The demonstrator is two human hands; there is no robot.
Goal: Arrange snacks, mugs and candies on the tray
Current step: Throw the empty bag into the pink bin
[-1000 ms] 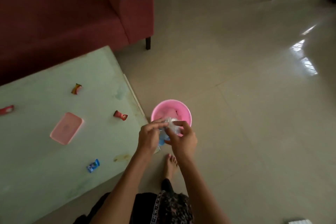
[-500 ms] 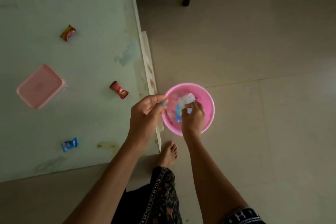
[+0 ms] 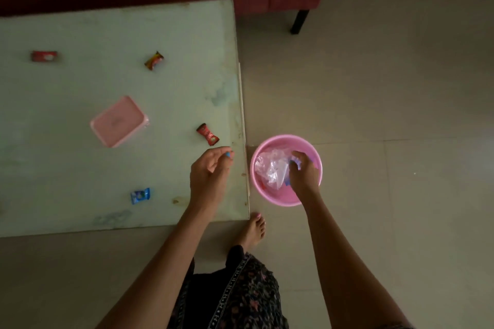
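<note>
Two bare hands work at the edge of a pale green table [image 3: 80, 35]. Over that table's right edge, the left hand [image 3: 211, 168] pinches a small blue candy [image 3: 228, 154] between its fingertips. Just right of the table, on the floor, the right hand [image 3: 302, 171] reaches into a pink bowl [image 3: 280, 197], fingers closed on a clear plastic bag [image 3: 270, 168]. On the table lie a pink lidded container [image 3: 119, 121], a blue candy wrapper [image 3: 140, 195], and three red candies [image 3: 208, 134].
</note>
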